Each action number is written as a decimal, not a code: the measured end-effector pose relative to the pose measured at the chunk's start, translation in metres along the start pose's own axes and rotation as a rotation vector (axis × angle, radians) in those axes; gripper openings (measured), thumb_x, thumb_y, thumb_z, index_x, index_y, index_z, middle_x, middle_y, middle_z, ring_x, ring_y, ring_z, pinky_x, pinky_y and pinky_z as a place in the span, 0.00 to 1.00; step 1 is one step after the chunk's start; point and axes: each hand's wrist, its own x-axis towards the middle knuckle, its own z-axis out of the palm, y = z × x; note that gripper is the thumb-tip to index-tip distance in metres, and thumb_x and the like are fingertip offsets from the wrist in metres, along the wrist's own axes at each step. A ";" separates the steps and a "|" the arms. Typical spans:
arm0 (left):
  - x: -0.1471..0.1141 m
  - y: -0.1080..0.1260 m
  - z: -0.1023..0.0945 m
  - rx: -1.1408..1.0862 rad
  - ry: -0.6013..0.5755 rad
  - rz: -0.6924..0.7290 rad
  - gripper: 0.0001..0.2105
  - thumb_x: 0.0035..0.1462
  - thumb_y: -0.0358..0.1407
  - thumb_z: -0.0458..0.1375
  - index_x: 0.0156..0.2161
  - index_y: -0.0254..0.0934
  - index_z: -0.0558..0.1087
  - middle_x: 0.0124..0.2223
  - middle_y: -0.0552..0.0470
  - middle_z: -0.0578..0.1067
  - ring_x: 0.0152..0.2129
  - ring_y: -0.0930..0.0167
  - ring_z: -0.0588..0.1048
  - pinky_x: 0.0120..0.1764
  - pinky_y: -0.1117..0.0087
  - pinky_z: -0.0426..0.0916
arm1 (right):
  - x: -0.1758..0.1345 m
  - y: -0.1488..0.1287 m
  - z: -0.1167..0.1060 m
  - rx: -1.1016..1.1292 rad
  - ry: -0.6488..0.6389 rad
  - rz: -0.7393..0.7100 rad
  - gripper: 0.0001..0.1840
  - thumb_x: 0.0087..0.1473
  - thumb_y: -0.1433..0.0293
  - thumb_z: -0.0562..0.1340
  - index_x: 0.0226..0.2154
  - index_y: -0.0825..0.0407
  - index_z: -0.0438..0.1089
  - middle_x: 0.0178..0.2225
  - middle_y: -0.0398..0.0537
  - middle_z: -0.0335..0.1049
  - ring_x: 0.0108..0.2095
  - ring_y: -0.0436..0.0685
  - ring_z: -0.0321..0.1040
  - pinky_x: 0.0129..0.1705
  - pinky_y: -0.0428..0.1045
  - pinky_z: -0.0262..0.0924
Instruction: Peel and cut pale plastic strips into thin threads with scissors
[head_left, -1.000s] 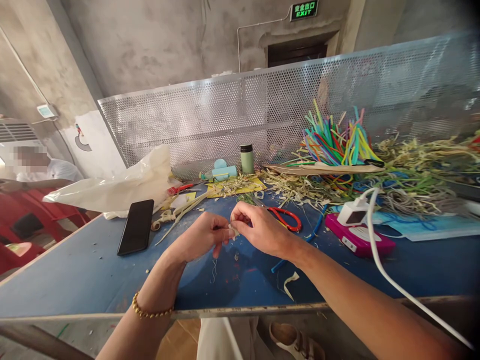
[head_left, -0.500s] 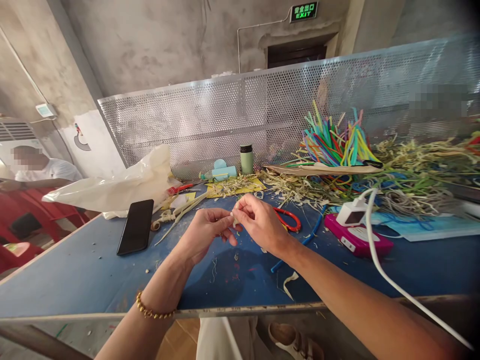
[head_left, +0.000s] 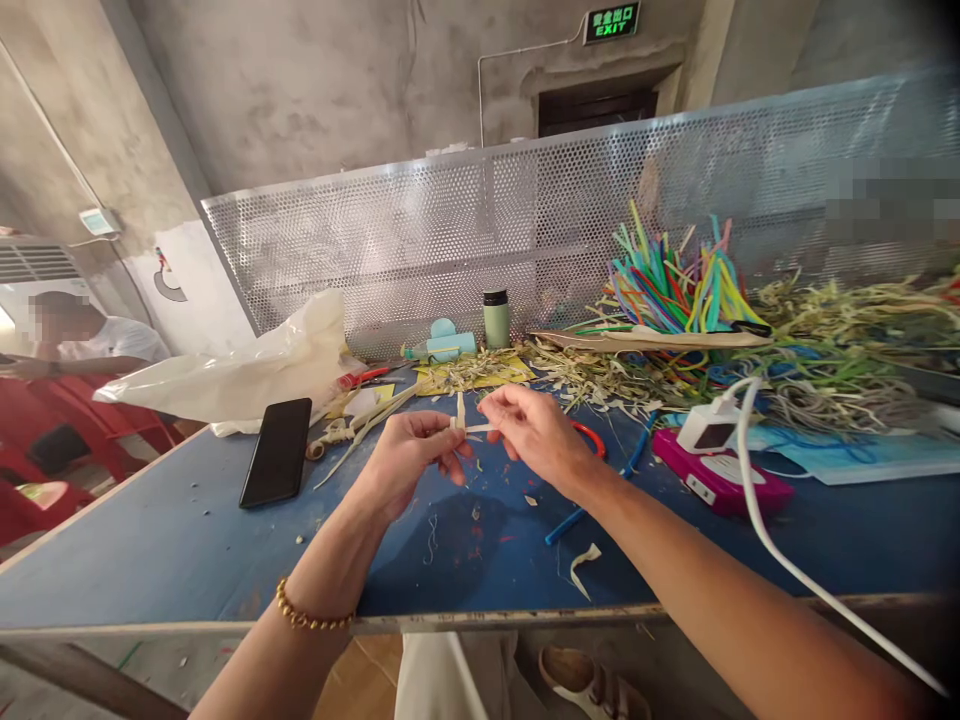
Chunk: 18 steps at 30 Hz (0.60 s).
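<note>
My left hand (head_left: 405, 455) pinches a small piece of pale, flat plant strip (head_left: 460, 408) between thumb and fingers; one end stands upright above the fingertips. Another end runs sideways to my right hand (head_left: 534, 428), whose thumb and fingertips are closed on it. The two hands are a short gap apart, just above the blue table. Behind my right hand lie red-handled scissors (head_left: 591, 438), partly hidden, and a blue tube (head_left: 566, 526). A loose pale scrap (head_left: 581, 570) rests near the front edge.
A black phone (head_left: 276, 455) lies left, beside a plastic bag (head_left: 225, 390). A green bottle (head_left: 496, 322), dried strips (head_left: 600, 370) and colourful pipe cleaners (head_left: 675, 285) line the back. At right are a magenta power strip (head_left: 720, 475) and white cable (head_left: 750, 500). A person (head_left: 112, 340) sits far left.
My right hand has moved slightly right, away from my left. A strip end now shows stretched between them, and another end stands up from my left fingertips.
</note>
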 end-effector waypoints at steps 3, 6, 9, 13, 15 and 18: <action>0.001 0.000 -0.005 -0.027 0.015 -0.014 0.09 0.50 0.36 0.64 0.27 0.29 0.74 0.26 0.48 0.77 0.15 0.75 0.72 0.23 0.73 0.62 | 0.001 -0.005 -0.009 0.064 -0.093 0.058 0.15 0.56 0.59 0.61 0.29 0.54 0.71 0.23 0.45 0.69 0.18 0.47 0.59 0.20 0.45 0.53; 0.001 0.001 -0.008 -0.073 0.018 -0.031 0.09 0.49 0.35 0.64 0.26 0.29 0.74 0.25 0.49 0.76 0.14 0.76 0.71 0.21 0.74 0.61 | 0.001 -0.009 -0.014 0.143 -0.181 0.086 0.11 0.49 0.65 0.68 0.34 0.55 0.73 0.24 0.44 0.70 0.22 0.48 0.62 0.23 0.44 0.56; 0.000 0.003 -0.009 -0.135 -0.007 -0.049 0.09 0.49 0.34 0.65 0.25 0.29 0.73 0.24 0.51 0.75 0.13 0.77 0.70 0.20 0.75 0.61 | 0.000 -0.010 -0.015 0.244 -0.241 0.038 0.12 0.49 0.68 0.68 0.38 0.55 0.74 0.28 0.45 0.72 0.25 0.48 0.66 0.27 0.44 0.60; 0.000 0.005 -0.010 -0.171 -0.076 -0.081 0.10 0.49 0.34 0.65 0.24 0.29 0.73 0.23 0.52 0.74 0.12 0.78 0.69 0.19 0.76 0.60 | -0.001 -0.010 -0.014 0.295 -0.279 -0.102 0.09 0.53 0.67 0.66 0.37 0.54 0.74 0.28 0.44 0.73 0.25 0.48 0.68 0.30 0.46 0.63; -0.001 0.005 -0.009 -0.185 -0.108 -0.089 0.09 0.49 0.34 0.65 0.24 0.29 0.73 0.24 0.52 0.74 0.12 0.78 0.68 0.19 0.76 0.60 | -0.002 -0.012 -0.013 0.305 -0.289 -0.129 0.09 0.53 0.66 0.66 0.35 0.54 0.74 0.28 0.44 0.73 0.24 0.48 0.69 0.29 0.46 0.63; -0.001 0.004 -0.007 -0.176 -0.139 -0.081 0.09 0.50 0.34 0.65 0.25 0.29 0.74 0.25 0.51 0.75 0.13 0.78 0.69 0.19 0.76 0.61 | -0.004 -0.015 -0.013 0.300 -0.284 -0.126 0.11 0.54 0.63 0.66 0.31 0.55 0.73 0.27 0.44 0.72 0.21 0.48 0.67 0.26 0.46 0.60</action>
